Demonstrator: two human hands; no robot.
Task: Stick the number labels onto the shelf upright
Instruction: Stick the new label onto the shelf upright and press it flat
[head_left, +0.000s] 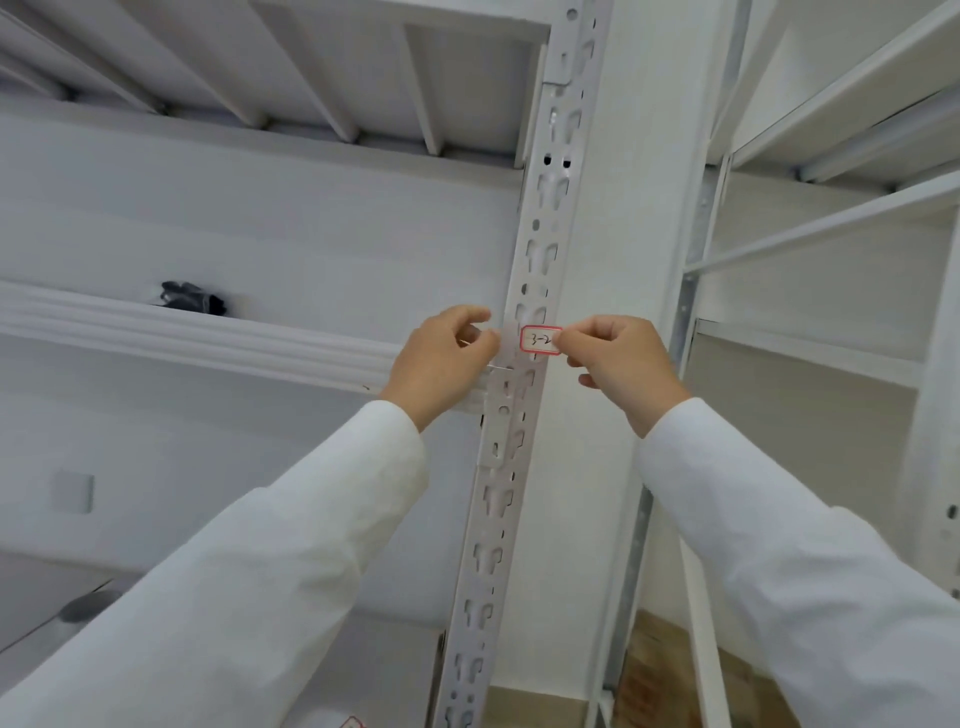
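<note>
**Label 3-2 at upright, not yet pressed down**

Step in hand: placing. Red-bordered number label (540, 340), handwritten "3-2" (last digit partly covered), sits across the face of the slotted white shelf upright (543, 208), approx. level w/ the shelf beam (208, 332) to the left. Right hand (618, 358) pinches label's right end, thumb and forefinger closed on it. Left hand (441, 358) is curled at the upright's left edge, fingertips closed on what looks like clear tape or backing strip (508, 343); can't tell which. Whether adhesive is touching metal: can't tell.

Next move, in my judgement: square label to upright, avoid keyhole slots, press flat from one end, release pinch.

A second label (353, 722) shows at bottom edge, partly cut off.
</note>
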